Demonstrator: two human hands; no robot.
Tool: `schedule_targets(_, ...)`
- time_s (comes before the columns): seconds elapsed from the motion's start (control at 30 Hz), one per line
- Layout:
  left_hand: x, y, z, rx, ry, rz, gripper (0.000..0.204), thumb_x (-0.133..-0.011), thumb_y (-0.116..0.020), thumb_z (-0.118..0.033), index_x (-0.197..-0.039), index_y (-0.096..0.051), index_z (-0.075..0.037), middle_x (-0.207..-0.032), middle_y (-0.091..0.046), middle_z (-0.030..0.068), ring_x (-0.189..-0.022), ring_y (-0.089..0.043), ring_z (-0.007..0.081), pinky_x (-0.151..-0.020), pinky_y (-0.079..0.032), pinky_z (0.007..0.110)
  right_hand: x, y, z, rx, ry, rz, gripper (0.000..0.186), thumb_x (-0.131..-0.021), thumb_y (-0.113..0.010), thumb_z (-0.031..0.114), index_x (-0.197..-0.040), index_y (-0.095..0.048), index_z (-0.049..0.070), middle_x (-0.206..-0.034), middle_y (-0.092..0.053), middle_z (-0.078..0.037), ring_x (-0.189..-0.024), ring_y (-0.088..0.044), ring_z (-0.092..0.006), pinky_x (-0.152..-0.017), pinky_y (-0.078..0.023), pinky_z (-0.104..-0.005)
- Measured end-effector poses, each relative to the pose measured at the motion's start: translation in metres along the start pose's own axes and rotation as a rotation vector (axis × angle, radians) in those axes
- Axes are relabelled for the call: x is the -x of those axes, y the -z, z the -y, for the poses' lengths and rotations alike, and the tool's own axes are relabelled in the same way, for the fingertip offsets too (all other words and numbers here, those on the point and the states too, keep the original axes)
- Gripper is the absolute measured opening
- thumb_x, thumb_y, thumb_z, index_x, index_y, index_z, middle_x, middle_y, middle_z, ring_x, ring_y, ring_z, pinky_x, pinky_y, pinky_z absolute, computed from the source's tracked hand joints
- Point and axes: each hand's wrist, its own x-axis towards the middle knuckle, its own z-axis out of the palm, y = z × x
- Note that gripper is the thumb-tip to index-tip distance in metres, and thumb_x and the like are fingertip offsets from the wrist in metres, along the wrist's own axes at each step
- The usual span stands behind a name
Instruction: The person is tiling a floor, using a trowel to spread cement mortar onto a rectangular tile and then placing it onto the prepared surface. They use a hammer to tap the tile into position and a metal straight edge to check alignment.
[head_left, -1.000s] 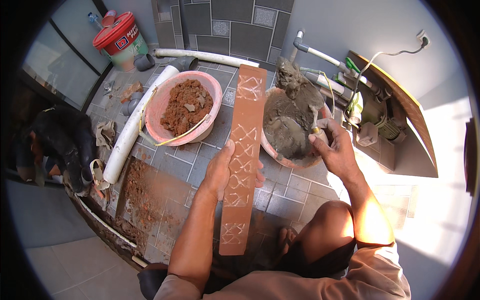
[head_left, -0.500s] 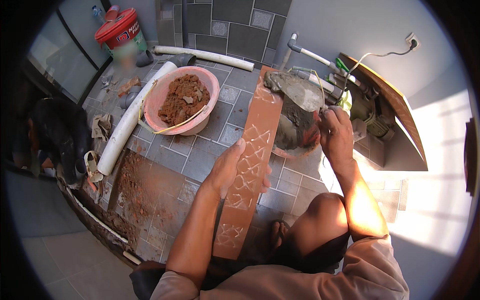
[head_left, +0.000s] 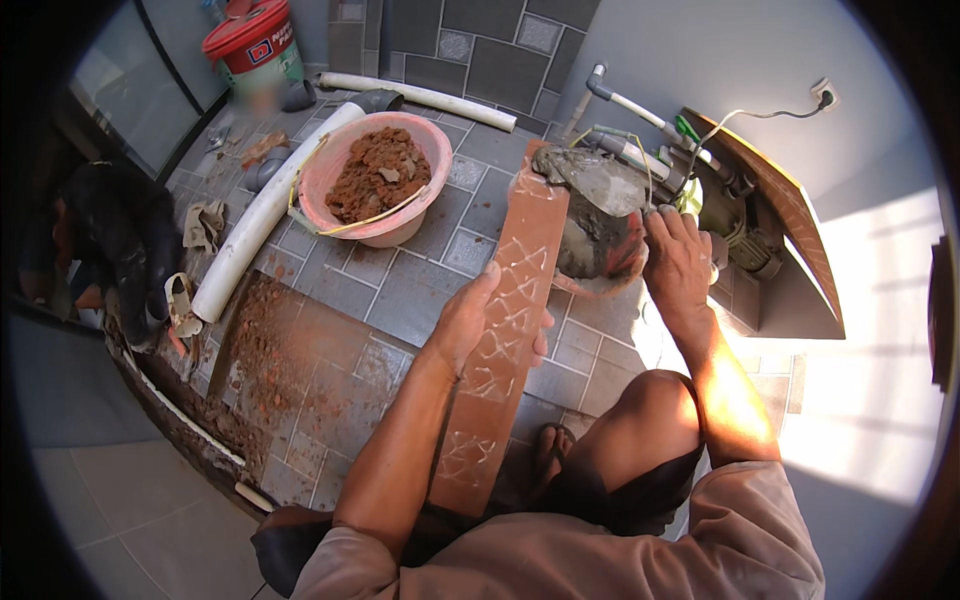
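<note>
My left hand (head_left: 464,318) grips a long, narrow reddish-brown tile (head_left: 466,408) around its middle, thumb on the upper face and fingertips at the far side. Whitish criss-cross lines cover that face, and the strip slants away from me. In my right hand (head_left: 682,262) is a trowel (head_left: 618,186), its handle mostly hidden by the fingers. The blade, smeared with grey wet mortar, lies against the tile's far end, where a lump of mortar (head_left: 556,166) sits. Below the blade stands a reddish bucket (head_left: 596,290) with more grey mortar inside, partly covered by tile and trowel.
A pink bucket (head_left: 436,150) of reddish-brown soil stands left of the tile. Beside it runs a white pipe (head_left: 250,225), with another pipe (head_left: 420,100) behind. A lidded paint pail (head_left: 250,50) stands far left. At right are a pump (head_left: 752,248) and a leaning board (head_left: 790,300).
The view has shifted slightly, so the pink bucket appears further right and higher. Both hands keep their holds, and the trowel stays at the tile's far end.
</note>
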Motion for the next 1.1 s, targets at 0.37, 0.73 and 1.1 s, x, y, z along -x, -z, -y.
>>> schedule_targets(0.37,0.002,0.007,0.0,-0.021,-0.036,-0.049,0.066,-0.114,-0.033,-0.057,-0.137,-0.057,0.0,-0.103,-0.073,0.0218,-0.076,-0.074,0.0317,-0.066,-0.063,0.048,0.0,0.007,0.011,-0.008,0.0,0.052,0.024,-0.088,-0.072,0.007,-0.11,-0.065,0.013,-0.115,-0.067,-0.005,-0.109,-0.064,-0.0309,-0.082,-0.046,-0.0472)
schedule_targets(0.73,0.003,0.015,-0.03,-0.013,-0.106,-0.179,0.069,-0.113,-0.033,-0.059,-0.135,-0.06,0.0,-0.103,-0.074,0.0221,-0.079,-0.075,0.0325,-0.069,-0.065,0.047,0.01,0.007,0.01,-0.636,-0.367,0.193,0.023,-0.088,-0.076,-0.004,-0.105,-0.062,0.003,-0.106,-0.069,-0.006,-0.096,-0.068,-0.0235,-0.083,-0.053,-0.0394)
schedule_targets(1.1,0.006,-0.004,-0.028,0.019,-0.044,-0.07,0.063,-0.115,-0.03,-0.05,-0.141,-0.057,0.001,-0.104,-0.074,0.024,-0.079,-0.076,0.0357,-0.07,-0.065,0.05,0.005,-0.039,0.039,-1.264,-0.424,0.399,0.031,-0.089,-0.077,-0.007,-0.108,-0.057,0.006,-0.098,-0.062,-0.001,-0.093,-0.061,-0.0142,-0.083,-0.049,-0.0306)
